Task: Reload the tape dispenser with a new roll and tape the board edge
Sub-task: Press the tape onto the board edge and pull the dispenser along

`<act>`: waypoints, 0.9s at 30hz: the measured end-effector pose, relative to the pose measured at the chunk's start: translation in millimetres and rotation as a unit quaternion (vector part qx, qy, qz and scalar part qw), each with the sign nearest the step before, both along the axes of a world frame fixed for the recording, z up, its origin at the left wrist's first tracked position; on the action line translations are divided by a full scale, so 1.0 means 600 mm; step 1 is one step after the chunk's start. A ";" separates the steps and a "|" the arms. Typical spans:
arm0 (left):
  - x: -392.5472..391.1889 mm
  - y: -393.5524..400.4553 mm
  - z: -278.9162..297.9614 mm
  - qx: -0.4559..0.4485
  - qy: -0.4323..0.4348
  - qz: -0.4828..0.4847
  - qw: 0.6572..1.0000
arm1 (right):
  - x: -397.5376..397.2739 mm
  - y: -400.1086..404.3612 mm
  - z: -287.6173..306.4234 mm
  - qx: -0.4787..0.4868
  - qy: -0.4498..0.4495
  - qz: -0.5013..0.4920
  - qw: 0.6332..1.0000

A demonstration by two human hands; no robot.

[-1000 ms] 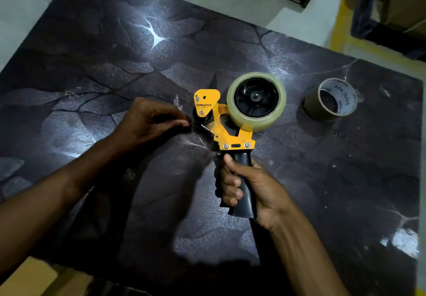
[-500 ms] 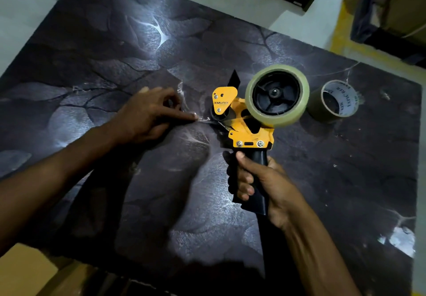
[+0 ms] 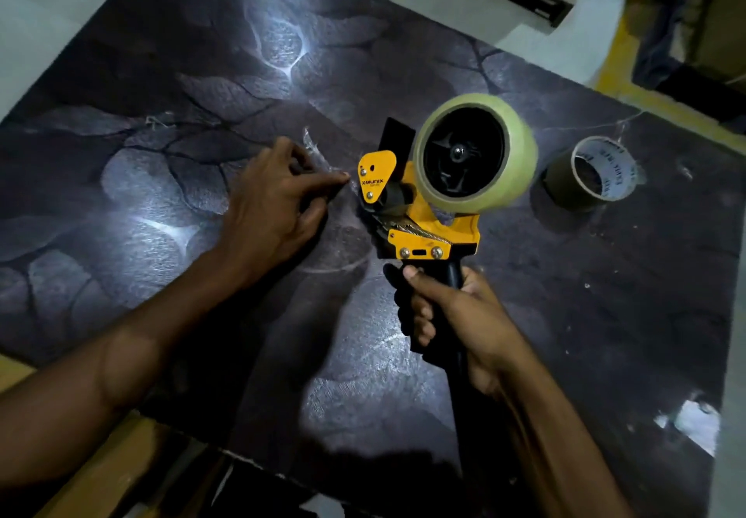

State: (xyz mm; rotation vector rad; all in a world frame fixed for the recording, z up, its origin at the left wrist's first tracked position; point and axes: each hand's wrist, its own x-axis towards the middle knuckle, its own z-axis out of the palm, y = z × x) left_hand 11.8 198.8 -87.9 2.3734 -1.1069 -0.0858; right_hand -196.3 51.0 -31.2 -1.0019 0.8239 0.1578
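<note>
- Filling most of the view, the dark board [image 3: 403, 73] lies flat with a leaf-like pattern and glare patches across its surface; its near edge runs along the bottom of the frame.
- Both forearms reach in from the bottom, 1 on each side.
- Held upright above the middle of the board, the yellow tape dispenser [image 3: 420, 231] carries the brand plate "XMUNIX" on its front end and has a black handle at the bottom.
- Mounted on the dispenser's black hub, the clear tape roll [image 3: 508, 190] sits at the upper right of the tool.
- The right hand [image 3: 456, 315] is wrapped tight around the black handle, thumb up against the yellow frame.
- The left hand [image 3: 274, 210] rests just beside the dispenser's front end, thumb and forefinger pinched together on a crinkled strip of clear tape [image 3: 313, 146] that rises behind the fingers; whether the strip touches the board cannot be told.
- Lying on the board well to the right of the dispenser, 1 empty cardboard tape core [image 3: 565, 186] shows white printed lining inside.
</note>
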 end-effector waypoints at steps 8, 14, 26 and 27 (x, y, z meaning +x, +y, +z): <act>-0.023 0.011 -0.008 0.006 -0.126 0.001 0.992 | 0.000 -0.003 0.004 0.042 0.026 -0.004 0.999; -0.010 0.019 -0.021 0.045 -0.073 -0.134 0.987 | 0.005 -0.007 0.011 0.098 0.026 0.006 0.995; 0.007 0.037 -0.010 0.135 -0.074 -0.195 0.969 | 0.006 0.007 0.014 0.045 -0.008 0.001 0.999; 0.007 0.036 -0.009 0.139 -0.072 -0.196 0.968 | 0.007 0.008 0.015 0.019 -0.010 0.005 1.000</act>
